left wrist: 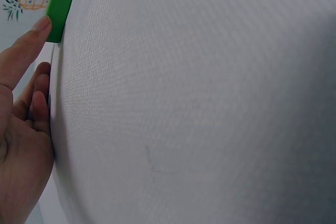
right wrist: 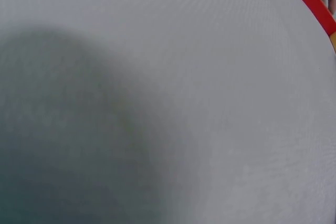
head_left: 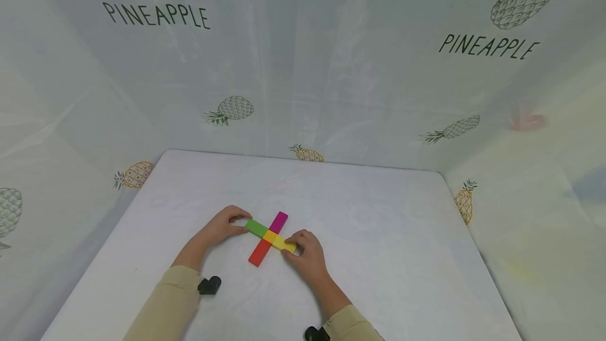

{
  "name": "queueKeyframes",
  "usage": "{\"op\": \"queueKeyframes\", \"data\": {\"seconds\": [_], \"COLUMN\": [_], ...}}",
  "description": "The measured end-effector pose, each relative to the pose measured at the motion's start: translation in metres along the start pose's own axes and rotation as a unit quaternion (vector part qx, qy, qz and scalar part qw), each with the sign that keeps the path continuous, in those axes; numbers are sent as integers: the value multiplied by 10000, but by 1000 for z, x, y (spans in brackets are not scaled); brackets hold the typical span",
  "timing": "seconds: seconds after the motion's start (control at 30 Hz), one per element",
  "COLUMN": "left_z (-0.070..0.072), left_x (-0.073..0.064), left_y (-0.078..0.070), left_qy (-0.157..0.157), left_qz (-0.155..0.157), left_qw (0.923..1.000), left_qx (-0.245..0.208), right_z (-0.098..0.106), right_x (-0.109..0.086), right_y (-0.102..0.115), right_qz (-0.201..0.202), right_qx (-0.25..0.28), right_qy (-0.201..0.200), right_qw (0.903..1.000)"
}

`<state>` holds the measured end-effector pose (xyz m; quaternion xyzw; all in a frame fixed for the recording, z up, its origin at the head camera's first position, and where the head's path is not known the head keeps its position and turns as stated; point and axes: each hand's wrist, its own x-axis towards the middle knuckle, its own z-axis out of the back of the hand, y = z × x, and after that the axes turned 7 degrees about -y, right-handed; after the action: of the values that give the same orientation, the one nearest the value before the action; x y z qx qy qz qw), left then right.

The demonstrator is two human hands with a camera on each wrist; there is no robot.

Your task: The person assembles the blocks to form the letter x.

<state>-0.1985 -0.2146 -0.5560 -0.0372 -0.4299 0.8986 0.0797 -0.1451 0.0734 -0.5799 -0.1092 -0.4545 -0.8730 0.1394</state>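
Note:
Flat coloured blocks form a cross on the white table. A green block (head_left: 256, 228) makes its left arm and a yellow block (head_left: 279, 242) its right arm. The purple block (head_left: 279, 222) points away and the red block (head_left: 260, 253) toward the person, around an orange-yellow square (head_left: 270, 236). My left hand (head_left: 223, 226) pinches the green block's outer end; its thumb lies against that block in the left wrist view. Thumb and fingertips of my right hand (head_left: 309, 258) hold the yellow block's outer end. In the right wrist view, fingers show behind the red block (right wrist: 313, 2).
The white table (head_left: 379, 236) extends around the cross, its far edge meeting a pale curtain (head_left: 322, 67) printed with pineapples. Dark heart-shaped pieces (head_left: 210, 285) sit at both sleeve cuffs.

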Motion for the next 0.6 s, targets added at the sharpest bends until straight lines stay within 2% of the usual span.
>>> {"op": "queueKeyframes", "data": {"seconds": [0.17,0.37,0.6], "left_z": [-1,0,0], "left_x": [0,1,1], "left_y": [1,1,1], "left_qy": [30,30,34], "left_qz": [-3,41,-62], "left_qw": [10000,10000,10000], "left_qx": [-10,19,-30], "right_z": [0,0,-2], "right_x": [0,0,0], "right_y": [0,-2,-4], "right_qz": [-21,132,200], "right_qx": [-68,-33,-6], "right_qy": [43,-7,-19], "right_qw": [10000,9999,9998]}}
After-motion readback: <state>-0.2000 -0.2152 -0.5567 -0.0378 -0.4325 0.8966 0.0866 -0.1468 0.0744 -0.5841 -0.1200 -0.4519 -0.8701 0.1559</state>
